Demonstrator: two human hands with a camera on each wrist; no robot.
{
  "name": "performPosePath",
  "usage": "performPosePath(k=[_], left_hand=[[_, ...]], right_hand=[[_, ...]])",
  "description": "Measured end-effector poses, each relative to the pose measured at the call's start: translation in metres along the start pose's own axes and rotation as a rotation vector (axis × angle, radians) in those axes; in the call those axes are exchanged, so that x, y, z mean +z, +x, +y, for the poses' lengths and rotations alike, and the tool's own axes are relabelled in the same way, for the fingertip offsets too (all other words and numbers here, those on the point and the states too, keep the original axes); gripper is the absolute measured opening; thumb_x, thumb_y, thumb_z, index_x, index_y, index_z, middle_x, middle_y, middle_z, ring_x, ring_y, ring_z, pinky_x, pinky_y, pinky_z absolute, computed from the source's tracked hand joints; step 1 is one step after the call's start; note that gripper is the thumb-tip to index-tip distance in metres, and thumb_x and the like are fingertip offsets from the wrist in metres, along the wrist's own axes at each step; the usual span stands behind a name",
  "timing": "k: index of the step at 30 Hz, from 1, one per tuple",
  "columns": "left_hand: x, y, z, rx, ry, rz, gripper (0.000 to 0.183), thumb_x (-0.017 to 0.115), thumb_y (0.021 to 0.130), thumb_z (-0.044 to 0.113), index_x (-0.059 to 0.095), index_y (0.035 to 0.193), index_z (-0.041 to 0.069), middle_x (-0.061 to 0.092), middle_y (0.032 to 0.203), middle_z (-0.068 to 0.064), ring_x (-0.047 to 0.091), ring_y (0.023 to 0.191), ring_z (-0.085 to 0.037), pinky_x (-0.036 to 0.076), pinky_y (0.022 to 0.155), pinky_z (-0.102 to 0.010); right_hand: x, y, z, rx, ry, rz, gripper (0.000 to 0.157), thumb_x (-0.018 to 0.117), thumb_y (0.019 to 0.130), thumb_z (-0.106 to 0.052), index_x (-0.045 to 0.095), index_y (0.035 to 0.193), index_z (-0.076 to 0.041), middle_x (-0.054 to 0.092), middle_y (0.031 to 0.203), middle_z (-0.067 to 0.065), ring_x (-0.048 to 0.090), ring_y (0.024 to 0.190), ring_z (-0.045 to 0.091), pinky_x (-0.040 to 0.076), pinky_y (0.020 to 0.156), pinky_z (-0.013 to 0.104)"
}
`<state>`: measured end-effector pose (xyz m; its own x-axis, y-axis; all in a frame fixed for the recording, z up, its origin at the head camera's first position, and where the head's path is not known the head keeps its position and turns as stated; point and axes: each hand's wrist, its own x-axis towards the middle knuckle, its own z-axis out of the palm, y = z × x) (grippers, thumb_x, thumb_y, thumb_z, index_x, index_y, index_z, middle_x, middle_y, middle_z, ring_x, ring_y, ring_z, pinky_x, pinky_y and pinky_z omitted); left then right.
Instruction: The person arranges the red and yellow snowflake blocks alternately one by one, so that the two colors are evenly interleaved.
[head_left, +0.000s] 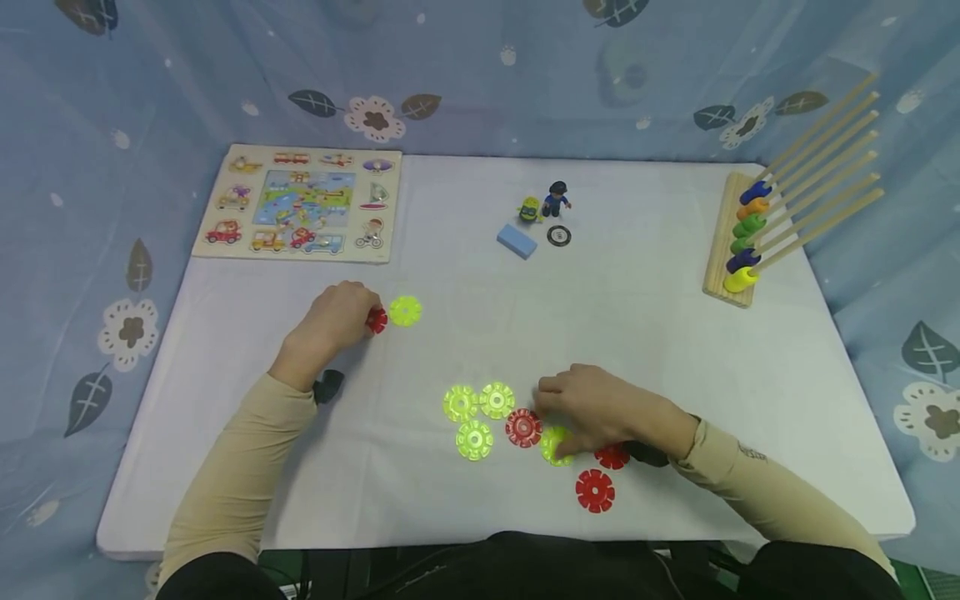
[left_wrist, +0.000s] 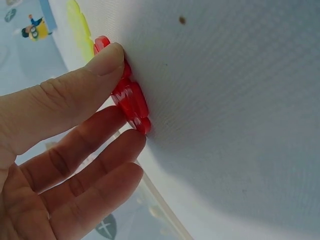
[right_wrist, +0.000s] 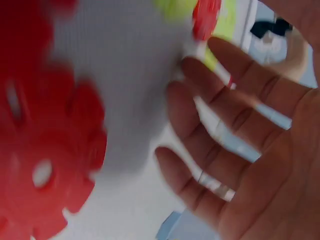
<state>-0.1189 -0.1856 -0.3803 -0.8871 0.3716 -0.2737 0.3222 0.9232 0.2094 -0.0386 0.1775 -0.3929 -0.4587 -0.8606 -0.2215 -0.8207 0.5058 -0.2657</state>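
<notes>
On the white table, my left hand (head_left: 335, 315) pinches a red notched plastic disc (left_wrist: 131, 100) between thumb and fingers, close over the cloth. Just right of it lies a yellow-green disc (head_left: 406, 311). My right hand (head_left: 592, 406) reaches over another yellow-green disc (head_left: 552, 443), its thumb overlapping that disc in the head view. In the right wrist view its fingers (right_wrist: 215, 105) are spread and loose. Beside this hand lie a red disc (head_left: 523, 427) on its left and a partly hidden red disc (head_left: 612, 457) below its wrist.
Several more yellow-green discs (head_left: 474, 440) form a cluster at front centre; a red disc (head_left: 596, 491) lies nearer the front edge. Behind are a picture puzzle board (head_left: 393, 208), a blue block (head_left: 517, 242), two small figures (head_left: 556, 200), a round black-and-white piece (head_left: 558, 236) and a wooden peg stacker (head_left: 717, 250).
</notes>
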Motion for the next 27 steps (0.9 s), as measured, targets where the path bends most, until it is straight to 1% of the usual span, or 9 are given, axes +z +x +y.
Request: performPosePath(k=[4, 7, 9, 13, 17, 21, 25, 27], left_hand=[[0.001, 0.000, 0.000, 0.009, 0.002, 0.008, 0.025, 0.079, 0.074, 0.003, 0.071, 0.098, -0.002, 0.066, 0.086, -0.014, 0.058, 0.079, -0.026, 0.049, 0.075, -0.043], [0.001, -0.001, 0.000, 0.007, -0.001, 0.012, 0.026, 0.080, 0.074, 0.003, 0.071, 0.098, -0.002, 0.066, 0.087, -0.015, 0.058, 0.079, -0.027, 0.049, 0.075, -0.043], [0.001, -0.002, 0.000, 0.008, 0.000, 0.015, 0.027, 0.080, 0.074, 0.003, 0.071, 0.099, -0.002, 0.066, 0.087, -0.015, 0.058, 0.079, -0.027, 0.049, 0.075, -0.044], [0.001, -0.002, 0.000, 0.006, -0.005, 0.016, 0.026, 0.079, 0.074, 0.003, 0.071, 0.098, -0.002, 0.066, 0.087, -0.015, 0.057, 0.078, -0.026, 0.049, 0.075, -0.043], [0.001, -0.002, 0.000, -0.004, -0.016, 0.012, 0.026, 0.079, 0.075, 0.003, 0.071, 0.099, -0.002, 0.066, 0.087, -0.015, 0.057, 0.078, -0.026, 0.049, 0.075, -0.042], [0.001, -0.002, 0.000, -0.003, -0.021, 0.018, 0.025, 0.079, 0.074, 0.002, 0.071, 0.098, -0.003, 0.066, 0.087, -0.016, 0.057, 0.078, -0.026, 0.049, 0.075, -0.042], [0.002, -0.002, 0.000, 0.004, -0.023, 0.024, 0.024, 0.079, 0.074, 0.001, 0.071, 0.097, -0.003, 0.066, 0.086, -0.015, 0.057, 0.078, -0.026, 0.049, 0.075, -0.043], [0.002, -0.002, 0.000, 0.005, -0.021, 0.025, 0.024, 0.078, 0.074, 0.001, 0.071, 0.097, -0.003, 0.066, 0.086, -0.016, 0.057, 0.078, -0.026, 0.049, 0.075, -0.043]], right_hand=[[0.006, -0.006, -0.014, 0.039, -0.044, -0.015, 0.057, 0.083, 0.064, -0.053, 0.064, 0.105, -0.018, 0.062, 0.101, -0.004, 0.059, 0.082, 0.010, 0.051, 0.079, 0.033], [0.009, -0.008, -0.020, 0.076, -0.059, -0.029, 0.057, 0.084, 0.065, -0.049, 0.062, 0.107, -0.016, 0.062, 0.106, 0.000, 0.060, 0.083, 0.012, 0.053, 0.080, 0.035], [0.010, -0.008, -0.023, 0.089, -0.070, -0.026, 0.057, 0.083, 0.066, -0.047, 0.061, 0.107, -0.014, 0.061, 0.105, 0.001, 0.058, 0.080, 0.011, 0.054, 0.079, 0.035], [0.013, -0.007, -0.026, 0.107, -0.094, 0.032, 0.059, 0.080, 0.068, -0.054, 0.059, 0.107, -0.013, 0.059, 0.098, -0.001, 0.052, 0.074, 0.009, 0.053, 0.072, 0.030], [0.019, 0.000, -0.029, 0.108, -0.090, 0.125, 0.065, 0.076, 0.070, -0.059, 0.057, 0.111, -0.013, 0.059, 0.099, -0.001, 0.055, 0.078, 0.010, 0.053, 0.071, 0.027], [0.022, 0.009, -0.033, 0.073, -0.081, 0.175, 0.061, 0.078, 0.071, -0.051, 0.060, 0.114, -0.012, 0.061, 0.106, 0.001, 0.059, 0.088, 0.013, 0.054, 0.076, 0.027], [0.022, 0.014, -0.039, 0.060, -0.074, 0.191, 0.050, 0.079, 0.072, -0.039, 0.064, 0.111, -0.010, 0.063, 0.107, 0.002, 0.060, 0.088, 0.013, 0.054, 0.076, 0.024], [0.023, 0.016, -0.041, 0.057, -0.070, 0.200, 0.048, 0.080, 0.072, -0.036, 0.065, 0.109, -0.009, 0.063, 0.107, 0.003, 0.060, 0.088, 0.014, 0.054, 0.075, 0.023]])
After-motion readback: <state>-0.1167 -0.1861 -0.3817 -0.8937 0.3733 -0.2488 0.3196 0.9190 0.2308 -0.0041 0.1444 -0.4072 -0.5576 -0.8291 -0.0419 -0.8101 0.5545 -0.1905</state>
